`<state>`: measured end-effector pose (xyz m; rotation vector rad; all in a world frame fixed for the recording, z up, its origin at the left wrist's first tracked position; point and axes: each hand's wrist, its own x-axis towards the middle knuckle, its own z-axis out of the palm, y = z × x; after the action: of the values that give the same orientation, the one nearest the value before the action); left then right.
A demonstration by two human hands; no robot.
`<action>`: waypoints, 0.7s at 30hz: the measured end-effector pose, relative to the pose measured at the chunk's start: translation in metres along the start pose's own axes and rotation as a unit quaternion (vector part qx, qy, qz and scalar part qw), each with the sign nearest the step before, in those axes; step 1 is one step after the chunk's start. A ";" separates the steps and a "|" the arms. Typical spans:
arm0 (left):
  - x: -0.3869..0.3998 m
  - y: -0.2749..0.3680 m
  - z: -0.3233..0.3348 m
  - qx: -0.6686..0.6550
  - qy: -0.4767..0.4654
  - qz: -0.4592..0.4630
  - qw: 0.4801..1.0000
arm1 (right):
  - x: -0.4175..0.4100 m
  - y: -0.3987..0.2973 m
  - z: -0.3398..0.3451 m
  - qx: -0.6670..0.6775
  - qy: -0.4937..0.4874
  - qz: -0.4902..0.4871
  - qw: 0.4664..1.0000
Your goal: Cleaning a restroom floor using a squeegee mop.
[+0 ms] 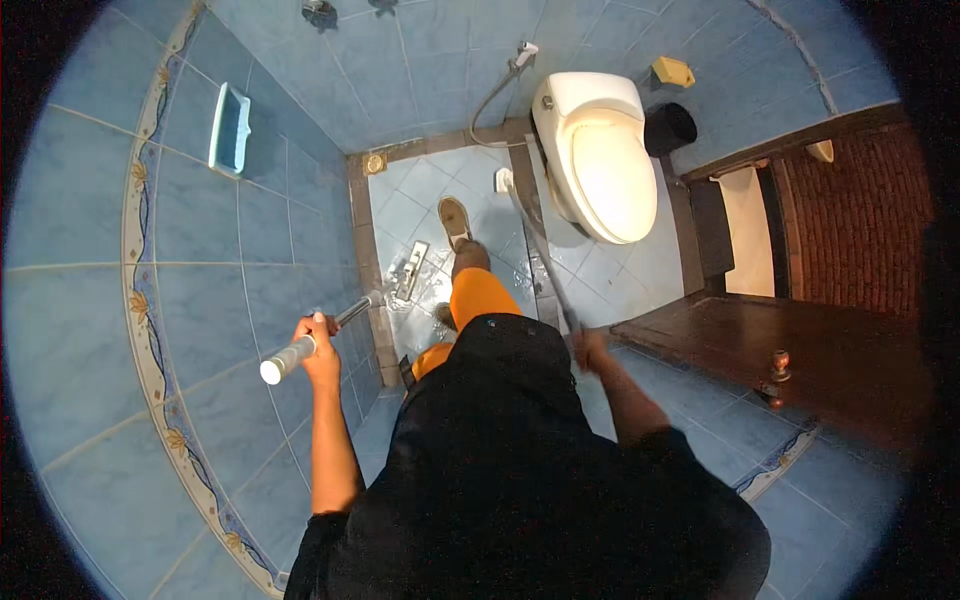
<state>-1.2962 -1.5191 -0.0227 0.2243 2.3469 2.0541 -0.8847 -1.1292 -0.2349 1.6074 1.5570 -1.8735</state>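
My left hand (321,349) is wrapped round a metal pole (354,309) with a white end cap, held near its upper end beside the left wall. The pole slants down to a flat white-and-grey mop or squeegee head (411,271) on the wet floor tiles. My right hand (591,351), blurred, grips a long grey handle (546,255). That handle runs down to a small white head (504,180) at the tiled strip near the toilet; it looks like a brush, though its bristles cannot be made out. My shoe (454,217) stands between the two heads.
A white toilet (611,172) stands at the back right, with a black bin (670,129) beside it. A hand sprayer (527,52) hangs on the back wall, its hose reaching the floor. A drain (374,163) sits in the far-left corner. A wooden door (720,337) is at the right.
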 end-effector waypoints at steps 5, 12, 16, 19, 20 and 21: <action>-0.007 0.000 -0.017 -0.011 0.010 0.003 1.000 | 0.078 -0.185 0.010 -0.481 0.010 0.035 0.876; -0.026 -0.005 -0.028 -0.004 0.021 0.009 1.000 | 0.040 -0.219 0.028 -0.503 0.059 0.030 0.862; -0.024 -0.008 -0.027 -0.018 0.009 0.015 1.000 | -0.001 -0.188 0.014 -0.523 0.005 0.110 0.845; -0.023 -0.009 -0.027 -0.017 0.015 0.021 1.000 | -0.068 -0.124 -0.008 -0.642 0.021 -0.056 0.764; -0.024 -0.008 -0.027 -0.010 0.021 0.015 1.000 | -0.094 -0.105 -0.020 -0.574 0.006 0.037 0.818; -0.026 -0.008 -0.026 -0.015 0.020 0.016 1.000 | -0.122 -0.086 -0.031 -0.480 -0.023 0.111 0.870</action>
<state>-1.2743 -1.5489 -0.0287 0.2248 2.3473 2.1264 -0.8826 -1.1221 -0.0822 1.1584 1.7460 -0.7448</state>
